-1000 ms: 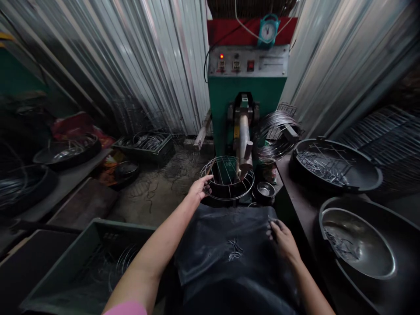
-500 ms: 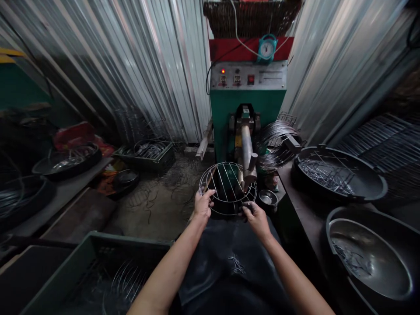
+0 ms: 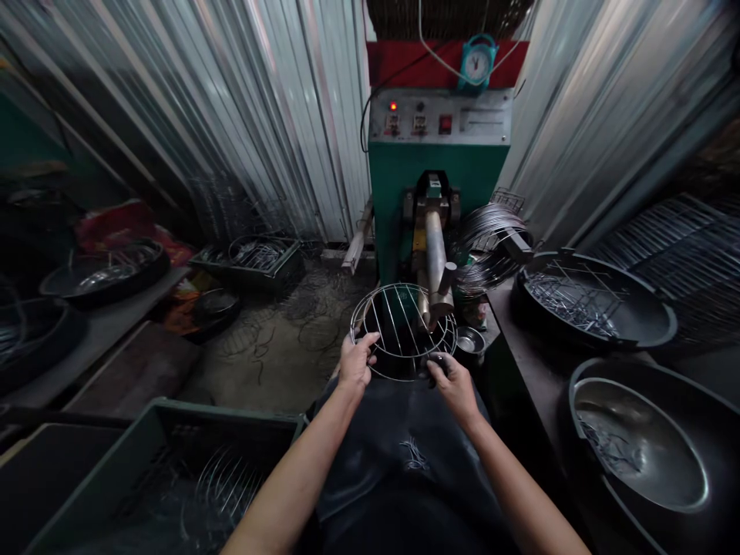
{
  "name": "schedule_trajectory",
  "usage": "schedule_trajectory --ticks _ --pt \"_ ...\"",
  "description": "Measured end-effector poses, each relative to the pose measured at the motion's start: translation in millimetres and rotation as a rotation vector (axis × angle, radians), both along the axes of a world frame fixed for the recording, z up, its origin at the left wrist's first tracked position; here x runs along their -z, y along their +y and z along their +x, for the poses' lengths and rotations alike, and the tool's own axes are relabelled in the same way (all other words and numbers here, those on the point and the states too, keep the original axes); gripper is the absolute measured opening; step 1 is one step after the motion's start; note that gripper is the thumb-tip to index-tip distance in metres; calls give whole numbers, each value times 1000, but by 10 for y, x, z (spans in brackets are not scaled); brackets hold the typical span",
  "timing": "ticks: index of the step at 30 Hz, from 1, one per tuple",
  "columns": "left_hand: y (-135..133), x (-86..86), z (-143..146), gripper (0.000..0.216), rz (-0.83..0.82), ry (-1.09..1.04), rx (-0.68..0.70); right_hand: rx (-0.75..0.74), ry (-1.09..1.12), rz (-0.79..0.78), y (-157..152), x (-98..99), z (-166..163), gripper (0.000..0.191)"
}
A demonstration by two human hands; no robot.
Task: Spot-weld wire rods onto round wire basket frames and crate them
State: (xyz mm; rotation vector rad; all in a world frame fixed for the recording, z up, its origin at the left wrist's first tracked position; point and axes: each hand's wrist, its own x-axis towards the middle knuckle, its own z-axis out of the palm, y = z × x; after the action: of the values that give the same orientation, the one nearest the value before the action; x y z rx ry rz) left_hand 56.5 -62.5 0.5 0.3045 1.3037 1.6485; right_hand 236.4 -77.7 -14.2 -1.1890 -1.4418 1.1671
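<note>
A round wire rack (image 3: pixel 378 308), made of rings with thin bars across, is held tilted in front of the welding-type machine (image 3: pixel 378 193). My left hand (image 3: pixel 355 358) is closed on its left rim, thumb on top. At the near right rim, my right hand (image 3: pixel 454 381) is pinched closed on the rack; its dark fingertips partly hide the grip, and whether a small wire is also in them cannot be seen. The machine's lower metal arm (image 3: pixel 436 250) ends over the rack's right side. Short loose wires (image 3: pixel 413 455) lie on the dark apron (image 3: pixel 381 432) over my lap.
Right of me stand a black pan (image 3: pixel 641 308) of short wires and a metal bowl (image 3: pixel 664 470) inside a larger basin. A wire coil (image 3: pixel 491 247) hangs beside the machine. On my left sits a green crate (image 3: pixel 167 408) with wire pieces. A small bowl (image 3: pixel 470 341) is near the rack.
The view has shifted slightly, so the machine's panel and gauge sit higher in the picture. Both hands keep their hold on the rack, which has moved slightly relative to the machine arm.
</note>
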Motion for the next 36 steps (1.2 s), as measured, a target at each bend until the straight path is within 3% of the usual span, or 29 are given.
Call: schedule_trajectory --ticks 9,20,36 --pt "228 2 131 53 8 -3 23 120 -161 109 60 -76 91 19" --pt "321 26 45 53 -25 -22 3 72 -5 21 174 63 27 25" --pt "419 47 50 41 -52 -19 -7 61 47 19 304 -22 2 26"
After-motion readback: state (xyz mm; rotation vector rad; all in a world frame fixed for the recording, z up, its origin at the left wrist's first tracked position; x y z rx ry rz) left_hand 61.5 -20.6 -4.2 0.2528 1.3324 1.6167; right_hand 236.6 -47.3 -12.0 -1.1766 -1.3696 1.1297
